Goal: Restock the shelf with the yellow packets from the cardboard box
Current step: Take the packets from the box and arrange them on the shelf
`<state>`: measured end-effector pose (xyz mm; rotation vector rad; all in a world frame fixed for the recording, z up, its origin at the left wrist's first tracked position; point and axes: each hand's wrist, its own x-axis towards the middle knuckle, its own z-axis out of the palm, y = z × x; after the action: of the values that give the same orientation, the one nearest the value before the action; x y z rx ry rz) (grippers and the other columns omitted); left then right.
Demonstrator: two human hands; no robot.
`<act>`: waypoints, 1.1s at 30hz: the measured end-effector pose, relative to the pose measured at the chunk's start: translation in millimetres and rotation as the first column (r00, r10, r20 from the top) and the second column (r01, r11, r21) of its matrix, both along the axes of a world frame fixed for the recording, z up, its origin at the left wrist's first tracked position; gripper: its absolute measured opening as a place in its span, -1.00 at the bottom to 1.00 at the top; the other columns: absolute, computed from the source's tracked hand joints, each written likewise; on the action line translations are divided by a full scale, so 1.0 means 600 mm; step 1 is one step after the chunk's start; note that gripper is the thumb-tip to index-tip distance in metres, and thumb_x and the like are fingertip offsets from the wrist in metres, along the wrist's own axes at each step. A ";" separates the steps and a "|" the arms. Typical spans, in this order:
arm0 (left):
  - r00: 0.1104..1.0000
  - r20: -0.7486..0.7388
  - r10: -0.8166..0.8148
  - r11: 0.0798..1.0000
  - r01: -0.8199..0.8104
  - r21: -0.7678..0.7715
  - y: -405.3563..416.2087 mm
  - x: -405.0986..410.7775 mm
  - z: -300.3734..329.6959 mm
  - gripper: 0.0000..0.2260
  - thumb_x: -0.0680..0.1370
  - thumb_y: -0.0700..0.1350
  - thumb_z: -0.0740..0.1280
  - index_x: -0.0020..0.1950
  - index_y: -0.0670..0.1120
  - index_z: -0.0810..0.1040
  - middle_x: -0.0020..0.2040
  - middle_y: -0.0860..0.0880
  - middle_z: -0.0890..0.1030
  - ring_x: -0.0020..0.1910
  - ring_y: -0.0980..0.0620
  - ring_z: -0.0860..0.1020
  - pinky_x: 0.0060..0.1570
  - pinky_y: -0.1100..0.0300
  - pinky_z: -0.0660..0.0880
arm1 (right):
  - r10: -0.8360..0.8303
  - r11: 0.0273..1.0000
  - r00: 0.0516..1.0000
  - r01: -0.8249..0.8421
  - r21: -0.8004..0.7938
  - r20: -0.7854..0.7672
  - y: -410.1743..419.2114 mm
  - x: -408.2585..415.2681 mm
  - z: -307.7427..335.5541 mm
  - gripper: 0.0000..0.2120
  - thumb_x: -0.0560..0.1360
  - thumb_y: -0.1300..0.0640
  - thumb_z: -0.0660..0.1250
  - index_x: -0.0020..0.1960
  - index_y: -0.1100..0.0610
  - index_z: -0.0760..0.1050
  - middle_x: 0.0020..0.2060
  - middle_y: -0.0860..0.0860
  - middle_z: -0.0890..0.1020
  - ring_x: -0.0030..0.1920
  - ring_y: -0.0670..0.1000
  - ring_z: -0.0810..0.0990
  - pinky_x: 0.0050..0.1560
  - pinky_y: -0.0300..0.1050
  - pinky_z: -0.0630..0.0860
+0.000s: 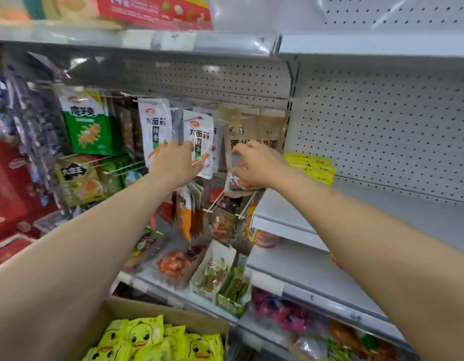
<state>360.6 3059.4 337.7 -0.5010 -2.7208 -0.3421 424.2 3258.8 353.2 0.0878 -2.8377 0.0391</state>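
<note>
Your left hand [177, 162] holds a white hanging packet [199, 142]; your right hand [254, 165] pinches a brown one [248, 138]. Steady these, then reach down: yellow packets [152, 340] wait in the cardboard box [137, 308], some already on the shelf [382, 204]

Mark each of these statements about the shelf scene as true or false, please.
1. Yellow packets fill the cardboard box at the bottom. True.
2. Both hands are inside the box. False: the left hand and right hand reach up to the hanging snack packets.
3. Some yellow packets already lie on the shelf to the right. True: a small stack lies there.
4. The right hand holds a yellow packet. False: it grips a clear packet with dark contents.
5. The green packet hangs left of the white packets. True.
</note>
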 end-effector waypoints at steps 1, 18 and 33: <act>1.000 0.009 0.022 1.000 -0.022 -0.003 -0.026 0.010 -0.004 -0.50 0.56 0.18 0.26 0.40 -0.08 0.38 0.33 -0.22 0.41 0.29 -0.26 0.41 0.18 -0.11 0.47 | 0.023 1.000 1.000 -0.023 0.012 0.014 -0.024 0.002 -0.006 -0.51 0.55 -0.19 0.27 0.41 -0.05 0.33 0.35 0.05 0.40 0.32 0.15 0.43 0.23 0.09 0.47; 0.904 0.323 0.280 0.960 -0.270 -0.077 -0.268 0.094 -0.272 -0.53 0.56 0.16 0.26 0.39 -0.05 0.36 0.32 -0.16 0.41 0.32 -0.23 0.38 0.11 -0.11 0.47 | 0.279 0.959 0.899 -0.279 -0.049 0.337 -0.276 -0.057 -0.282 -0.51 0.57 -0.19 0.25 0.42 -0.03 0.30 0.24 0.03 0.40 0.21 0.12 0.46 0.00 0.10 0.57; 0.573 0.736 0.362 0.915 -0.369 -0.163 -0.255 0.131 -0.662 -0.55 0.55 0.18 0.28 0.34 -0.05 0.41 0.22 -0.15 0.47 0.24 -0.21 0.46 0.07 -0.07 0.51 | 0.271 0.958 0.646 -0.251 -0.137 0.714 -0.263 -0.079 -0.667 -0.51 0.54 -0.08 0.35 0.40 0.05 0.39 0.38 0.08 0.41 0.29 0.14 0.48 0.12 -0.03 0.44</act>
<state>439.0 2906.5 -59.6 0.3365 -3.5189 -0.5431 376.9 3100.9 -47.1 0.6154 -3.5999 0.2213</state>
